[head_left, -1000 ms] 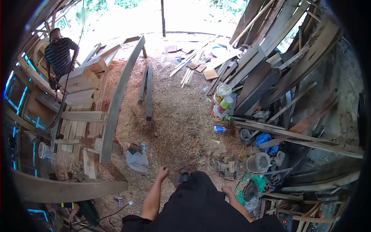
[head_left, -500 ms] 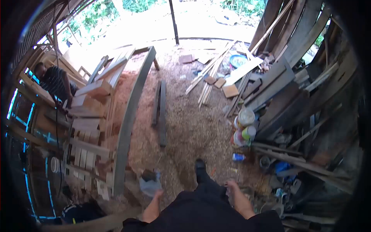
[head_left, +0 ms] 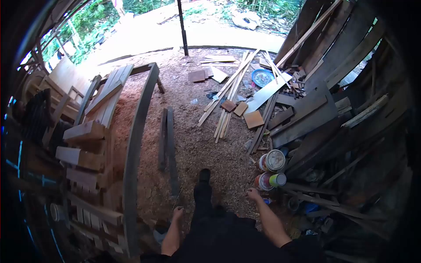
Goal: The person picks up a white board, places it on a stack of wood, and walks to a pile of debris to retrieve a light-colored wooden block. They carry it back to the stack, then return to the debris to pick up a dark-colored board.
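Note:
My left hand (head_left: pixel 178 213) hangs low beside my left side, its fingers curled. A faint thin line rises from it, too small to name. My right hand (head_left: pixel 253 194) is out ahead of my right side, fingers bent inward, and nothing shows in it. Nearest to this hand are a red-and-white paint bucket (head_left: pixel 264 181) and a green-rimmed can (head_left: pixel 277 179), both apart from it. One black shoe (head_left: pixel 204 175) is forward on the floor, which is strewn with wood shavings.
At the left, a long beam (head_left: pixel 138 140) runs beside stacked timber blocks (head_left: pixel 85 131). Two dark beams (head_left: pixel 171 149) lie on the floor ahead. Thin strips (head_left: pixel 232 92), a blue basin (head_left: pixel 263 78) and leaning planks (head_left: pixel 307 111) occupy the right. A person (head_left: pixel 37 114) is at the far left.
The view has moved forward, so the buckets and wood strips look closer. My right hand has swung forward and up. The person at the left is now nearer the view's edge.

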`<state>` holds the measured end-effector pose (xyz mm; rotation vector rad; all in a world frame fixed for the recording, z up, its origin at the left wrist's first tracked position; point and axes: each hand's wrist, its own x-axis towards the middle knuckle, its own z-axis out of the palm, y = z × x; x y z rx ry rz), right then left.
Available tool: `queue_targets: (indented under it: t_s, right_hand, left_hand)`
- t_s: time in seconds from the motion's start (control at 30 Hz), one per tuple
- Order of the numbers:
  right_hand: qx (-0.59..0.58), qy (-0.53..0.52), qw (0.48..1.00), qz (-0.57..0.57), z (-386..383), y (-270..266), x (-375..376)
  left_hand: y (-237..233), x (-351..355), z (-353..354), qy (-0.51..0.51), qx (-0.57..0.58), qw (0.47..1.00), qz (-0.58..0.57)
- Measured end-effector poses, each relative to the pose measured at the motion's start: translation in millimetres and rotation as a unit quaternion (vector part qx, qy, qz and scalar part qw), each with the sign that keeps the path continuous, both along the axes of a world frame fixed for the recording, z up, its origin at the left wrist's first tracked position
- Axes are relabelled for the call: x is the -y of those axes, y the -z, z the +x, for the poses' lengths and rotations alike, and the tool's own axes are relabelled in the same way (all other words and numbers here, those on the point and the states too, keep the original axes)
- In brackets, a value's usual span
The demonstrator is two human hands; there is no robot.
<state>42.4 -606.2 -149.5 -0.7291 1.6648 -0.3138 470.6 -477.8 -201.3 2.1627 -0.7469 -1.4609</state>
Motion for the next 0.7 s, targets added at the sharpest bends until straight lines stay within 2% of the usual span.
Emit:
queue_targets:
  t_s: [0.13,0.17,0.2,0.23,0.27,0.3,0.4,0.43,0.47,0.57,0.67,0.7]
  right_hand:
    - [-0.007,0.037,0.999,0.013,-8,20,34]
    - [-0.007,0.051,0.999,0.011,-41,96,33]
    - [-0.075,-0.156,0.979,-0.109,-54,164,19]
    - [-0.077,-0.143,0.981,-0.109,-44,141,27]
    - [-0.027,0.051,0.998,-0.005,-31,106,33]
    - [0.029,0.241,0.965,0.098,-17,73,49]
    - [0.005,0.236,0.967,0.096,-2,44,97]
    - [-0.004,0.230,0.968,0.102,8,32,101]
    - [-0.012,0.223,0.969,0.107,15,29,104]
    - [-0.068,0.214,0.972,0.075,18,35,142]
    - [-0.104,0.178,0.975,0.086,10,35,181]
    - [-0.201,-0.121,0.972,0.015,-4,60,189]
  left_hand:
    - [28,103,29,-0.020,-0.042,0.999,0.011]
    - [32,130,36,-0.022,-0.043,0.998,0.027]
    - [36,154,43,-0.008,-0.043,0.999,0.026]
    - [35,179,46,0.031,-0.045,0.998,0.037]
    - [31,209,45,0.069,-0.047,0.996,0.046]
    - [27,239,44,0.080,-0.047,0.995,0.043]
    - [4,329,24,0.105,-0.087,0.989,0.055]
    - [-2,356,19,0.148,-0.072,0.985,0.044]
    - [-8,378,15,0.192,-0.056,0.979,0.031]
    - [-29,446,-13,0.195,-0.081,0.976,0.055]
    - [-36,494,-33,0.245,-0.059,0.966,0.051]
    - [-38,509,-40,0.256,-0.053,0.964,0.048]
